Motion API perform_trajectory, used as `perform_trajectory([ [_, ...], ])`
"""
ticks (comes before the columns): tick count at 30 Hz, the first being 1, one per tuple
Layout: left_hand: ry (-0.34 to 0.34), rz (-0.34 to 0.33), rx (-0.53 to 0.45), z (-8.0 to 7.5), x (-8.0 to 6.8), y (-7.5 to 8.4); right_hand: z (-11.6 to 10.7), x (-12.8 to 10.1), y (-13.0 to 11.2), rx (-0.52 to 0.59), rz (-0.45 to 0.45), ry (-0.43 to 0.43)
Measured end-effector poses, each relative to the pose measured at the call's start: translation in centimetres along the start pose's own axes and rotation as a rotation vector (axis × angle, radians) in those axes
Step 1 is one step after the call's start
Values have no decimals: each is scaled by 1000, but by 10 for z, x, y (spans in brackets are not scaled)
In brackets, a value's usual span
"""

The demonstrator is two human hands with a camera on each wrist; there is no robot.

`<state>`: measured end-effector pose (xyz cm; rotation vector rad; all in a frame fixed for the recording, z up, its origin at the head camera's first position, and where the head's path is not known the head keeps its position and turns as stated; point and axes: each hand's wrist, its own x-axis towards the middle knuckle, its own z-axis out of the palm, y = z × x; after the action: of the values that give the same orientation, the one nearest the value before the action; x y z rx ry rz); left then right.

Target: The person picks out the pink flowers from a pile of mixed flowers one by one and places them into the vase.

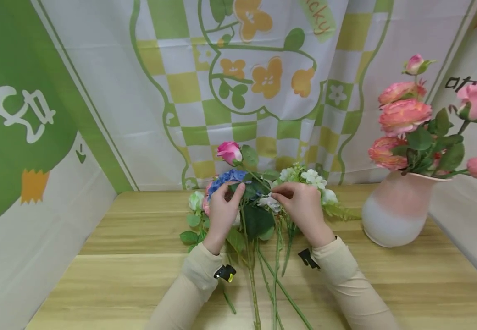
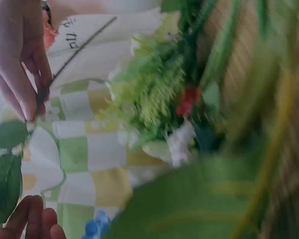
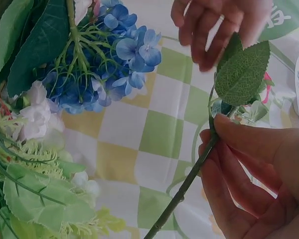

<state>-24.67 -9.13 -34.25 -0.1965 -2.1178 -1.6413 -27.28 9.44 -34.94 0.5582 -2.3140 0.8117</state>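
Observation:
A thin green stem (image 3: 187, 181) carrying a pink rose (image 1: 229, 152) is pinched between the thumb and fingers of my right hand (image 3: 212, 134), just below a broad green leaf (image 3: 241, 72). My left hand (image 3: 224, 35) closes its fingertips on that leaf's top edge. In the head view both hands, the left hand (image 1: 236, 190) and the right hand (image 1: 280, 196), hover over a bunch of artificial flowers lying on the wooden table (image 1: 139, 275). The bunch includes a blue hydrangea (image 1: 227, 177) and white blooms (image 1: 314, 178). The left wrist view is blurred.
A pink and white vase (image 1: 393, 213) with pink and orange roses (image 1: 403, 114) stands at the right of the table. Long stems (image 1: 255, 275) trail toward the front edge between my forearms. A green and white printed cloth (image 1: 263, 91) hangs behind.

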Motion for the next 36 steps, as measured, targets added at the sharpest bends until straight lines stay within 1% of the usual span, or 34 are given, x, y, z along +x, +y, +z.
perform_trajectory([
  [2,1,20,17,-4,1,-4,-1,1,2,3,18,0],
  [4,-12,23,30,-9,1,-8,-2,2,3,-10,31,4],
  [8,-63,-5,31,-17,0,-15,-5,1,8,-33,53,18],
  [10,-75,-11,37,-19,1,-28,-7,0,11,-40,62,26],
  [13,-86,-19,80,-23,3,-50,-13,-2,17,-55,75,47],
  [15,-86,-22,127,-26,5,-63,-18,-2,21,-71,79,70],
  [18,-98,-46,163,-35,5,-68,-29,2,26,-91,70,107],
  [21,-97,-49,202,-43,6,-71,-40,7,31,-105,59,139],
  [23,-99,-39,233,-48,5,-75,-48,10,36,-110,60,158],
  [29,-87,-28,330,-61,2,-82,-71,14,50,-135,104,207],
  [32,-81,-26,354,-68,1,-87,-81,17,54,-127,123,210],
  [36,-85,-34,388,-78,0,-92,-95,22,55,-150,150,222],
])
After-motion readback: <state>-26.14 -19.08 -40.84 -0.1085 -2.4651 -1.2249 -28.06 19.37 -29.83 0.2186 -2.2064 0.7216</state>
